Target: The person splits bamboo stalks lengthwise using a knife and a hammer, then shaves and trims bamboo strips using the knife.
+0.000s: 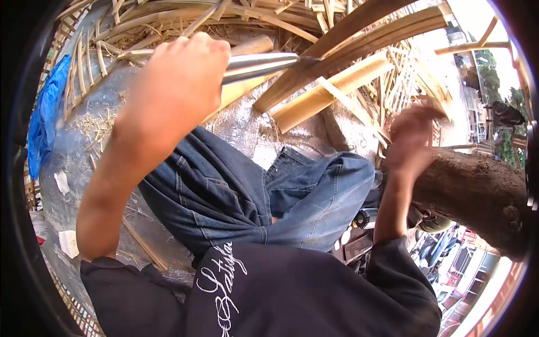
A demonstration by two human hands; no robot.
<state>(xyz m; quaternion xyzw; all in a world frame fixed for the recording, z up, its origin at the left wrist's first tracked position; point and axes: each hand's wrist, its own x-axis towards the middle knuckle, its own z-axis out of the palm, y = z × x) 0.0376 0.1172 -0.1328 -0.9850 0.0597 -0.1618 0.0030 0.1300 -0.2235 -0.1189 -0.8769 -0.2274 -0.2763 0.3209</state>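
My left hand (185, 76) is closed in a fist around a shiny, tapered metal tool (261, 63). Pointing right, the tool's far end meets a long brown split bamboo piece (331, 59); how it touches or enters the bamboo cannot be made out. Below that piece lies a paler bamboo half (331, 95), hollowed along its length. To the right, my right hand (415, 132) is raised beside a thick log (471, 185). Motion blurs its fingers, so whether they hold anything does not show.
Bamboo strips (163, 25) pile up along the far side, with more slats (418, 73) at right. A blue plastic sheet (48, 118) hangs at left. My legs in jeans (224, 191) are folded on the grey floor (73, 157). A thin stick (145, 245) lies at left.
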